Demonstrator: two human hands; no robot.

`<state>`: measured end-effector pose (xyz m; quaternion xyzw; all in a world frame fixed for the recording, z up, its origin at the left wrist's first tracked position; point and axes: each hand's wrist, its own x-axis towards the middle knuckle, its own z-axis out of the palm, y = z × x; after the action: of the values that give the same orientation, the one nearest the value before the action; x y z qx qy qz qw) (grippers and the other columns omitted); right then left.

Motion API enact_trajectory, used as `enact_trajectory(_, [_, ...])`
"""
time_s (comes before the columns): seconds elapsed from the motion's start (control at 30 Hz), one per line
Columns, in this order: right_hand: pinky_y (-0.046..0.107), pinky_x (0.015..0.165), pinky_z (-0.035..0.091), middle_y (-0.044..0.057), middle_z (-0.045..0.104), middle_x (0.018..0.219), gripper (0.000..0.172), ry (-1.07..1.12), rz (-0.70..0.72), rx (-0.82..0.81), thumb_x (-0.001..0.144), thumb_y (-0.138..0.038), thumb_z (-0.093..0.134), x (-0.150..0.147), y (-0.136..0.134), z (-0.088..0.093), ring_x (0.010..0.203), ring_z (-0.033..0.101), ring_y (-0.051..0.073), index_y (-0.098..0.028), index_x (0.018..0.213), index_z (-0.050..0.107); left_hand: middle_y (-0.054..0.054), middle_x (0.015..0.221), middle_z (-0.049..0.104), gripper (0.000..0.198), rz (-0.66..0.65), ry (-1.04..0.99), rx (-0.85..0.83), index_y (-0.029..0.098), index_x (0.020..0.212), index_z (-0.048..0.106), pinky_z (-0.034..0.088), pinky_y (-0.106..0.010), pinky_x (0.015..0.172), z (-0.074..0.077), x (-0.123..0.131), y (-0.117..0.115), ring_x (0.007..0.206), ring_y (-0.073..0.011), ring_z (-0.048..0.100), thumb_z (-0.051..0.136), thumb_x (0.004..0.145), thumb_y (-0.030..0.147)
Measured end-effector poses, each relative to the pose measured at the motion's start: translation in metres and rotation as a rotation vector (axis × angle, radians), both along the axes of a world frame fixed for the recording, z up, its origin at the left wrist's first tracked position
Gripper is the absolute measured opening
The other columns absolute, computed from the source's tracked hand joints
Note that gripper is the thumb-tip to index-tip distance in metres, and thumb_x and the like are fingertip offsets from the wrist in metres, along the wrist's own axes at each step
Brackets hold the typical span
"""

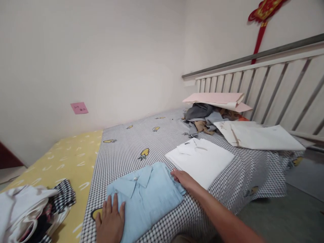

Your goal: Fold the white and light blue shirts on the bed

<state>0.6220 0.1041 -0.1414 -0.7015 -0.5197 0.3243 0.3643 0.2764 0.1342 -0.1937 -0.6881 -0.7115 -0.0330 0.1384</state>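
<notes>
Left hand point(110, 219) flat, right hand point(181, 177) curled, at either side of a folded light-blue collared shirt point(154, 202)

Straightening the folded shirt's edges looks like the step in hand. It lies face up on a checked, pineapple-print bedsheet point(121, 158), between the two hands, its collar pointing away from the person. Fingers slightly spread, the left hand rests on the shirt's left edge, holding nothing. The right hand touches the right edge with bent fingers; whether they pinch the cloth, I cannot tell. A next move would seem to call for keeping the left side steady while the right side is evened. Just beyond the right hand lies a folded white shirt point(202, 163).
</notes>
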Motion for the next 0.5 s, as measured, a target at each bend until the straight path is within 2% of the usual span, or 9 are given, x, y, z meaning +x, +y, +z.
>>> enact_trajectory(0.07, [0.033, 0.082, 0.046, 0.011, 0.074, 0.098, 0.069, -0.007, 0.026, -0.038, 0.095, -0.066, 0.024, -0.003, 0.007, 0.004, 0.090, 0.065, 0.023, -0.016, 0.100, 0.071, -0.008, 0.165, 0.028, 0.061, 0.008, 0.002, -0.013, 0.019, 0.156, 0.026, 0.026, -0.052, 0.120, 0.002, 0.002, -0.002, 0.151, -0.0285, 0.028, 0.022, 0.100, 0.042])
enact_trajectory(0.13, [0.036, 0.084, 0.046, 0.013, 0.074, 0.100, 0.065, -0.046, 0.043, -0.078, 0.092, -0.069, 0.034, -0.007, 0.013, 0.008, 0.094, 0.066, 0.026, -0.017, 0.099, 0.073, -0.009, 0.165, 0.027, 0.061, 0.009, 0.012, -0.016, 0.018, 0.156, 0.025, 0.024, -0.052, 0.120, 0.004, 0.004, -0.003, 0.151, -0.0286, 0.027, 0.022, 0.100, 0.042])
enact_trajectory(0.2, [0.039, 0.087, 0.044, 0.013, 0.074, 0.103, 0.052, -0.099, 0.043, -0.109, 0.082, -0.066, 0.056, -0.012, 0.016, 0.009, 0.100, 0.065, 0.029, -0.019, 0.096, 0.074, -0.008, 0.165, 0.028, 0.060, 0.016, 0.027, -0.022, 0.018, 0.156, 0.025, 0.023, -0.052, 0.121, 0.006, 0.005, -0.004, 0.151, -0.0287, 0.026, 0.020, 0.100, 0.041])
enact_trajectory(0.3, [0.040, 0.087, 0.042, 0.011, 0.074, 0.099, 0.026, -0.157, 0.012, -0.118, 0.069, -0.045, 0.075, -0.020, 0.021, 0.010, 0.102, 0.063, 0.032, -0.022, 0.081, 0.072, -0.007, 0.165, 0.026, 0.060, 0.041, 0.046, -0.050, 0.020, 0.156, 0.022, 0.025, -0.051, 0.120, 0.008, 0.007, -0.004, 0.152, -0.0279, 0.026, 0.017, 0.101, 0.041])
enact_trajectory(0.37, [0.038, 0.085, 0.041, 0.008, 0.073, 0.089, 0.014, -0.147, -0.009, -0.098, 0.070, -0.034, 0.073, -0.025, 0.025, 0.011, 0.100, 0.063, 0.030, -0.022, 0.066, 0.067, -0.006, 0.166, 0.024, 0.060, 0.056, 0.065, -0.070, 0.021, 0.157, 0.019, 0.026, -0.050, 0.120, 0.009, 0.008, -0.003, 0.152, -0.0270, 0.025, 0.017, 0.101, 0.041])
enact_trajectory(0.4, [0.036, 0.084, 0.041, 0.007, 0.072, 0.085, 0.015, -0.124, -0.015, -0.080, 0.071, -0.031, 0.071, -0.027, 0.027, 0.012, 0.098, 0.062, 0.028, -0.022, 0.062, 0.063, -0.006, 0.166, 0.024, 0.059, 0.060, 0.075, -0.078, 0.021, 0.157, 0.019, 0.026, -0.050, 0.120, 0.009, 0.008, -0.003, 0.152, -0.0266, 0.025, 0.017, 0.101, 0.041])
enact_trajectory(0.5, [0.033, 0.082, 0.041, 0.004, 0.071, 0.084, 0.012, 0.023, -0.011, -0.008, 0.077, -0.029, 0.063, -0.036, 0.034, 0.012, 0.095, 0.062, 0.024, -0.022, 0.068, 0.063, -0.005, 0.166, 0.023, 0.059, 0.062, 0.103, -0.099, 0.022, 0.157, 0.020, 0.028, -0.050, 0.119, 0.009, 0.006, -0.002, 0.152, -0.0263, 0.025, 0.017, 0.101, 0.039])
